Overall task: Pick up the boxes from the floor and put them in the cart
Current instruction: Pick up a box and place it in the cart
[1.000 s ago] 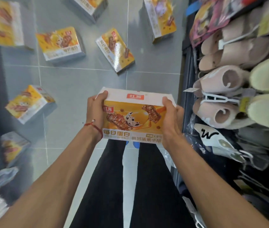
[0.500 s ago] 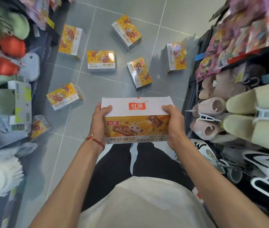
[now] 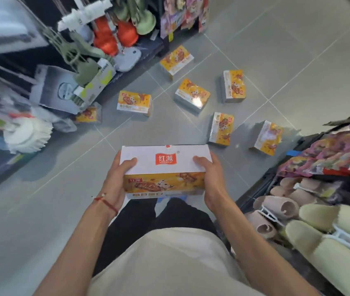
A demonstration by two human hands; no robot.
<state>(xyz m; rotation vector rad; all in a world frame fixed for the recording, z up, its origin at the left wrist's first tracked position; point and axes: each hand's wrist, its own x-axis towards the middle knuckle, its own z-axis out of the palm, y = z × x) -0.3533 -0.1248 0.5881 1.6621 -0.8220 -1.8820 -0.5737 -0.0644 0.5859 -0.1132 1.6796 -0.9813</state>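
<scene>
white lid [image 3: 165,160], red "红派" logo | both hands [image 3: 114,180] gripping box ends

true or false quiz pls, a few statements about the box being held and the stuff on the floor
1. The left hand and right hand hold one box by its ends. True.
2. The held box's top face is orange all over. False: it is white with a red logo.
3. Several more boxes lie on the floor. True.
4. Those boxes are stacked in one neat pile. False: they lie scattered, each on its own.
5. A red string circles the left wrist. True.
</scene>
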